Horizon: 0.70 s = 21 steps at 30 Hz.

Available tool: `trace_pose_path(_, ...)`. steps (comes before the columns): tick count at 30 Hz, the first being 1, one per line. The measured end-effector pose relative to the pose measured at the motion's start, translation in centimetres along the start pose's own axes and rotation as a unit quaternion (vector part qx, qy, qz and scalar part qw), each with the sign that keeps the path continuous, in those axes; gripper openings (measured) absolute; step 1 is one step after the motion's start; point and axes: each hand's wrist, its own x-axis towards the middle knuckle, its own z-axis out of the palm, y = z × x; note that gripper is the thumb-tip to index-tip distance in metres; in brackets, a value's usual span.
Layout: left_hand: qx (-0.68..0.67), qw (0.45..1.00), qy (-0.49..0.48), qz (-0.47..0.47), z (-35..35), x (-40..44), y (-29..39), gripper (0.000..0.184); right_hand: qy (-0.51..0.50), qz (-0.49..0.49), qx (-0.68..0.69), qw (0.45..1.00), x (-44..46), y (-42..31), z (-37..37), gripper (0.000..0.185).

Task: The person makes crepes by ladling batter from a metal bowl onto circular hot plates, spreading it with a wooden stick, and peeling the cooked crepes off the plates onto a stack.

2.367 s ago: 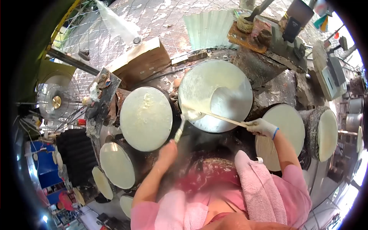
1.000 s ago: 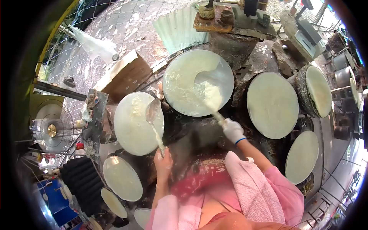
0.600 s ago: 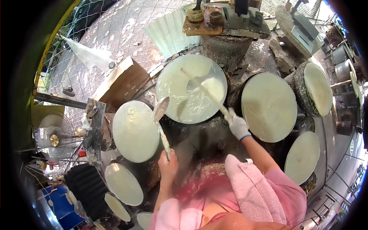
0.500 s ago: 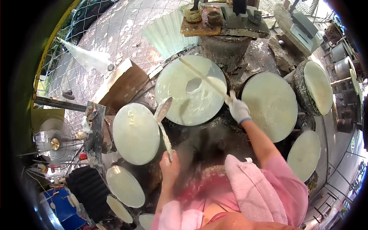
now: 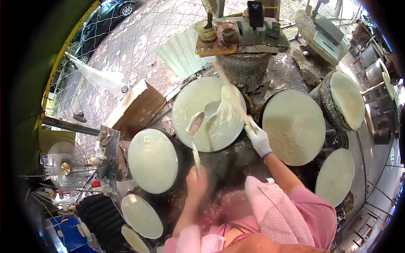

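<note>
My bare left hand (image 5: 197, 181) is closed around the handle of a batter-coated ladle (image 5: 196, 124), its bowl over the near part of the middle round griddle (image 5: 183, 107). Pale, wet batter covers that griddle, apart from a greyish patch near its centre. In a white glove, my right hand (image 5: 258, 140) grips a long wooden stick (image 5: 231, 93) at the griddle's right edge. The stick slants away across the right side of the batter, blurred at its far end. Whether it touches the batter I cannot tell.
More batter-coated round griddles stand left (image 5: 152, 161) and right (image 5: 294, 126), with smaller ones nearer me. Beyond the middle is a stand (image 5: 244, 69) bearing a jar (image 5: 207, 32) and a phone (image 5: 255, 14). A cardboard box (image 5: 137, 107) and a fan (image 5: 65, 168) are at left.
The ladle has moved right, over the middle griddle. The stick has swung steeper, its far end shifting right, and the greyish patch looks smaller. The whole view has shifted slightly.
</note>
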Motion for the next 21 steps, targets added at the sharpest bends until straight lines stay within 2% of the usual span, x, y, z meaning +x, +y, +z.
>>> trace_pose_path(1,-0.015,1.000,-0.006,0.002,0.3,0.3,0.5,0.013,-0.021,0.139,0.020,0.990,-2.1,-0.3,-1.7,0.048)
trace_pose_path(3,-0.048,0.999,-0.016,0.004,1.1,0.6,1.2,0.013,-0.110,0.313,0.049,0.942,-5.2,-6.9,-3.0,0.046)
trace_pose_path(5,-0.042,0.999,-0.017,0.016,1.7,1.3,0.5,0.012,-0.164,0.307,0.096,0.933,-6.1,-5.6,-3.8,0.043)
trace_pose_path(7,-0.081,0.996,-0.030,-0.013,2.0,1.2,1.8,0.013,-0.112,0.173,0.051,0.977,-4.5,-3.3,-4.6,0.042)
trace_pose_path(9,-0.100,0.995,-0.021,-0.024,2.5,1.0,2.1,0.014,-0.085,0.254,0.068,0.961,-2.8,-3.7,-6.9,0.044)
trace_pose_path(10,-0.107,0.994,-0.019,-0.029,2.5,0.9,2.2,0.014,-0.116,0.289,0.016,0.950,-1.8,-2.1,-6.9,0.045)
trace_pose_path(14,-0.141,0.988,-0.018,-0.065,2.6,1.2,2.9,0.016,-0.231,0.286,-0.005,0.930,-4.1,-3.8,-6.5,0.045)
trace_pose_path(19,-0.121,0.990,-0.042,-0.052,1.7,4.5,2.3,0.016,-0.150,0.190,-0.018,0.970,-1.9,-3.2,-7.1,0.048)
trace_pose_path(21,-0.136,0.987,-0.071,-0.052,1.1,7.4,2.6,0.015,-0.227,0.229,-0.071,0.944,-2.8,-5.0,-5.8,0.047)
